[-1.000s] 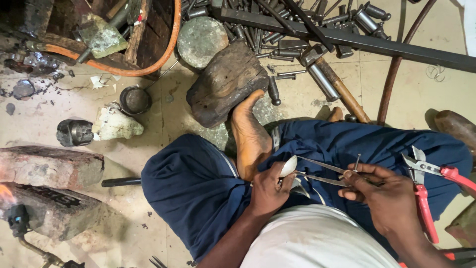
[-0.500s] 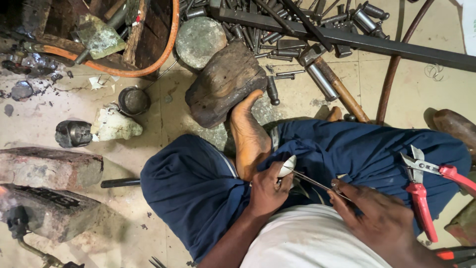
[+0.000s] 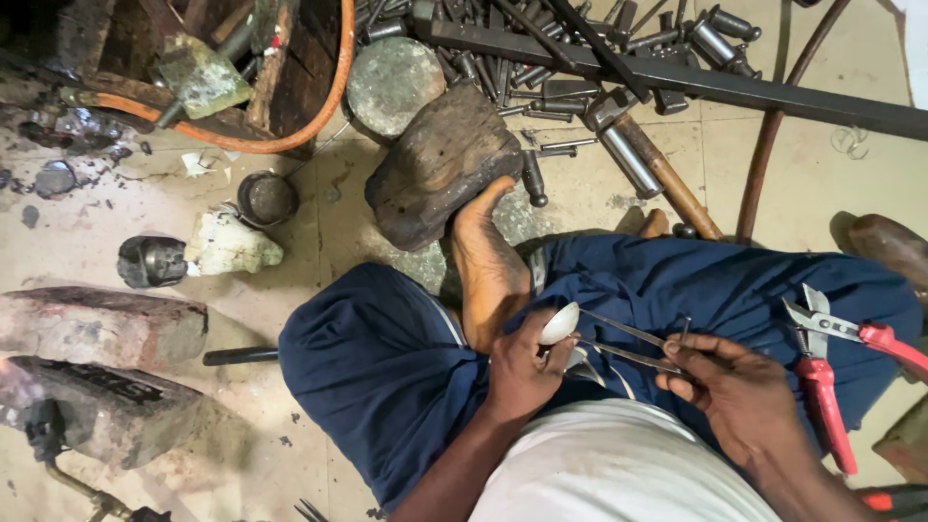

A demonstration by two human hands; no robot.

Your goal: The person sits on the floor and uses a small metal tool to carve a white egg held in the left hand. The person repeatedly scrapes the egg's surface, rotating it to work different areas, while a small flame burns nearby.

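- The left hand has its fingers curled tight round a small, smooth, pale oval piece of metal, shaped like a spoon bowl and faintly glossy; it sits over the person's lap, just below the bare foot.
- The right hand pinches thin steel tweezers near their joined end; the two slim prongs run leftward and meet the pale piece at its edge.
- Both hands hover above dark blue cloth trousers, soft and creased.
- Red-handled metal snips lie on the cloth at the right knee, blades grey and pointed.
- A rough, dark wooden block rests on the floor just beyond the toes, weathered and chipped.
- Toward the floor's far edge lies a heap of dull steel punches, cylindrical and scuffed.
- A hammer with a brown wooden shaft lies beside them.
- Near the left edge sit worn, reddish bricks.
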